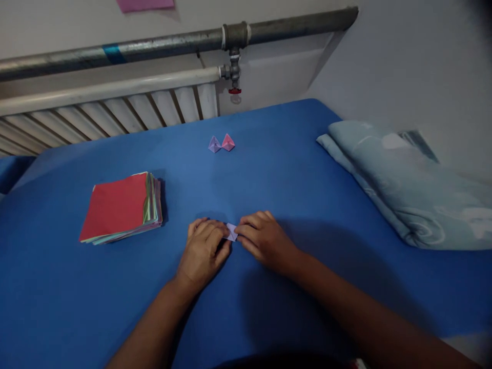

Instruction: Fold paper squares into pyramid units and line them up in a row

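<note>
Paper (232, 233), below the frame's centre: my left fingers (216, 234) pinch its left end, my right fingers (248, 232) its right.

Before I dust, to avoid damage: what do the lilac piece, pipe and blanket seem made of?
Lilac piece: probably matte paper, given its straight, crisp edges. Pipe: apparently metal, dull grey with streaky highlights. Blanket: likely matte fabric, given its soft, rounded folds.

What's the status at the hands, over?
Left hand, right hand: fingers on small purple paper. Purple paper folded, partly covered. Red-topped paper stack off to the left, apart from both.
</note>
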The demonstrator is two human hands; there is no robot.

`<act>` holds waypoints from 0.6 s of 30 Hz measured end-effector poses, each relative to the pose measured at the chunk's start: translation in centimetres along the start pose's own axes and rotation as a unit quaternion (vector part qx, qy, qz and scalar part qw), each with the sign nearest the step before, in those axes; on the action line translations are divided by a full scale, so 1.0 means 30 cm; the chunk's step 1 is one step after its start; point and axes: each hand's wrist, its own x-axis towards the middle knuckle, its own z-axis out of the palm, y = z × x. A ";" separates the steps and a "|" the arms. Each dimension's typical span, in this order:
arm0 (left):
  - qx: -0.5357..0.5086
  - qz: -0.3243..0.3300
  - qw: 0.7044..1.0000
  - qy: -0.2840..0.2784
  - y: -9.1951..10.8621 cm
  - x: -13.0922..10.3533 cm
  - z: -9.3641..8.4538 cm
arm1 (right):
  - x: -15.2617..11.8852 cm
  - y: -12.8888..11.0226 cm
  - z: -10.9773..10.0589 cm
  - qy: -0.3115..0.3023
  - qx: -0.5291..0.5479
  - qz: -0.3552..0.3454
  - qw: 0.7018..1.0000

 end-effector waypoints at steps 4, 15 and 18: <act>-0.004 -0.016 1.000 0.004 0.000 0.001 -0.001 | 0.006 0.009 0.001 -0.002 0.015 0.008 1.000; -0.032 -0.090 0.995 0.003 -0.011 0.007 -0.001 | 0.049 0.010 -0.007 -0.026 0.084 0.066 0.994; -0.034 -0.120 0.992 -0.004 0.000 0.014 -0.005 | 0.058 0.007 -0.009 -0.018 0.102 0.080 0.991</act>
